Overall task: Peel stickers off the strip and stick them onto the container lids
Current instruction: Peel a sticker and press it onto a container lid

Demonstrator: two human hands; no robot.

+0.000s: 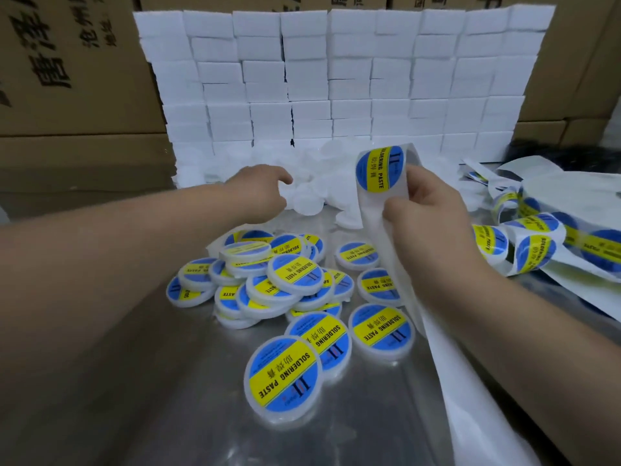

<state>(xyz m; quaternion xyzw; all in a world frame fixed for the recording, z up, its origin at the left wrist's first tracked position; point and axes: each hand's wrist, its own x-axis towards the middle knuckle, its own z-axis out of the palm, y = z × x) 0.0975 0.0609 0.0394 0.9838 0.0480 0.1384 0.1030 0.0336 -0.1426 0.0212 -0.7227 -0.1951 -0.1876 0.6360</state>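
Observation:
My right hand grips the white backing strip and holds it upright; a round blue and yellow "SOLDERING PASTE" sticker sits on it just above my thumb. The bare end of the strip trails down over the table toward the near right. My left hand reaches forward into the heap of plain white lids; its fingertips are hidden among them, so I cannot see whether it holds one. Several labelled lids lie piled on the metal table in front of me.
More sticker strip lies coiled at the right. A wall of stacked white foam blocks stands behind the lids, with cardboard boxes around it. The steel tabletop shows at the near left.

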